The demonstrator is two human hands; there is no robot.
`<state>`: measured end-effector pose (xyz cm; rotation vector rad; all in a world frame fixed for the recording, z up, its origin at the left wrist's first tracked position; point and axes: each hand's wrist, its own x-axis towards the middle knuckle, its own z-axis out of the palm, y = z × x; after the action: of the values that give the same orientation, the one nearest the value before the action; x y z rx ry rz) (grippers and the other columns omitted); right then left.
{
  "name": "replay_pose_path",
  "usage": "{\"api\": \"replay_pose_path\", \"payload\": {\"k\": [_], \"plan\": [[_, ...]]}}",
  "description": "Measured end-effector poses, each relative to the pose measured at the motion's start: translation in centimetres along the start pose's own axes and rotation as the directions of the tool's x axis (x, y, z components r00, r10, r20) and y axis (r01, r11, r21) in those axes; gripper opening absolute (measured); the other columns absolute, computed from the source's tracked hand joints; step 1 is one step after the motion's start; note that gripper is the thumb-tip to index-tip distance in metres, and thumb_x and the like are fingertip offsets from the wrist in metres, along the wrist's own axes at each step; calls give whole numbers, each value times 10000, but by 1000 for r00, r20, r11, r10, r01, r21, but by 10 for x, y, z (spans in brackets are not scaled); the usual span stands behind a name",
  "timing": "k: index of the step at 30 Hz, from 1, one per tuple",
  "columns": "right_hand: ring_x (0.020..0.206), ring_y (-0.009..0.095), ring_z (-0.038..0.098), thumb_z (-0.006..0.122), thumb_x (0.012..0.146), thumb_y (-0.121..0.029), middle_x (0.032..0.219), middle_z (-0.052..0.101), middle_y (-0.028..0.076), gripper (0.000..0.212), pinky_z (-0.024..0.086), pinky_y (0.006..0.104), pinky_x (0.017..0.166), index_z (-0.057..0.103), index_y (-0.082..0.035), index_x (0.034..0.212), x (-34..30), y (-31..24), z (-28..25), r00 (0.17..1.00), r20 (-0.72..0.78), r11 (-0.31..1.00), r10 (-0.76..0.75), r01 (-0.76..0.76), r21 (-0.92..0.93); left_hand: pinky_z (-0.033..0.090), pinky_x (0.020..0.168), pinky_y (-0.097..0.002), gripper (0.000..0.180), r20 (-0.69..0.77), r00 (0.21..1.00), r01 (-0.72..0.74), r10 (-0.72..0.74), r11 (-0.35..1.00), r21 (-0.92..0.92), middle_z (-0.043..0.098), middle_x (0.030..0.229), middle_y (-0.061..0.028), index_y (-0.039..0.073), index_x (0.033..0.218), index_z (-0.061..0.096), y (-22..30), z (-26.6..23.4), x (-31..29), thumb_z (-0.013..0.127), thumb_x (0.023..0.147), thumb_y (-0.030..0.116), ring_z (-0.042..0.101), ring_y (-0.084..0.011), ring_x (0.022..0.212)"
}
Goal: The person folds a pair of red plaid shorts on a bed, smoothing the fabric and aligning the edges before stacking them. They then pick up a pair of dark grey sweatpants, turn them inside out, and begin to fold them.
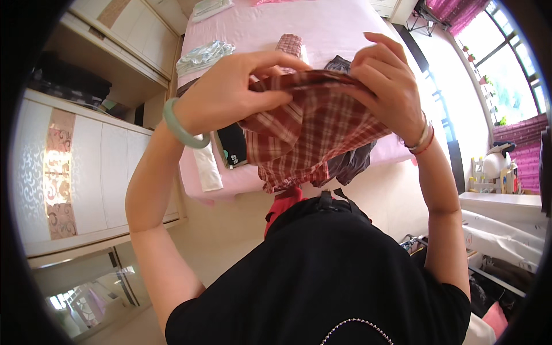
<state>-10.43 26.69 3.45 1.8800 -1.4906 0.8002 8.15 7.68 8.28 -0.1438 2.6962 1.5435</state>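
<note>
A red-brown plaid garment [328,126] hangs in front of me above the near end of the bed. My left hand [230,89] grips its top edge, thumb below and fingers above. At the right end of that edge, my right hand [391,83] pinches the cloth with curled fingers. The lower part of the garment falls in folds, so its exact kind is hard to tell. A pale green bangle [183,125] circles my left wrist. Behind the garment lies another folded plaid piece [289,45], partly hidden by my left hand.
The pink-sheeted bed [259,23] bears a pale bundled cloth [206,56], a folded black garment [232,144], a white folded cloth [208,169] and dark grey clothing [352,167]. A white wardrobe [92,155] stands at left; a low white unit [503,204] is at right.
</note>
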Motion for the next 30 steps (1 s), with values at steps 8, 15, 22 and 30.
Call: {"api": "replay_pose_path", "payload": {"k": [8, 15, 22, 30], "plan": [[723, 241, 651, 825, 586, -156, 693, 596, 66, 295, 543, 436, 918, 619, -36, 760, -21, -2, -30, 1000, 16, 994, 11, -12, 110, 509, 782, -288, 260, -325, 828, -368, 457, 880, 300, 683, 977, -88, 17, 1029, 708, -26, 37, -51, 716, 790, -85, 638, -188, 881], [555, 194, 536, 846, 639, -180, 672, 552, 40, 278, 430, 295, 500, 639, -61, 782, -23, -5, -29, 997, 24, 995, 75, -77, 61, 479, 612, -280, 363, -329, 698, -431, 636, 740, 516, 641, 908, -48, 100, 977, 738, -26, 72, -49, 815, 654, -46, 594, -181, 752], [515, 192, 522, 836, 703, -182, 635, 538, 42, 244, 416, 291, 480, 631, -61, 762, -7, -13, -22, 981, 22, 979, 194, -195, 68, 451, 610, -272, 381, -112, 635, -245, 764, 336, 909, 557, 790, 34, 241, 1048, 697, -22, 70, -27, 758, 673, 217, 558, -148, 678], [514, 210, 526, 819, 729, -187, 638, 542, 48, 229, 418, 305, 481, 631, -58, 748, -5, -9, -19, 961, -17, 958, 278, -275, 80, 446, 533, -230, 340, -435, 713, -303, 550, 801, 515, 637, 717, -32, 82, 1068, 681, -11, 52, -3, 813, 755, 68, 567, -111, 564]]}}
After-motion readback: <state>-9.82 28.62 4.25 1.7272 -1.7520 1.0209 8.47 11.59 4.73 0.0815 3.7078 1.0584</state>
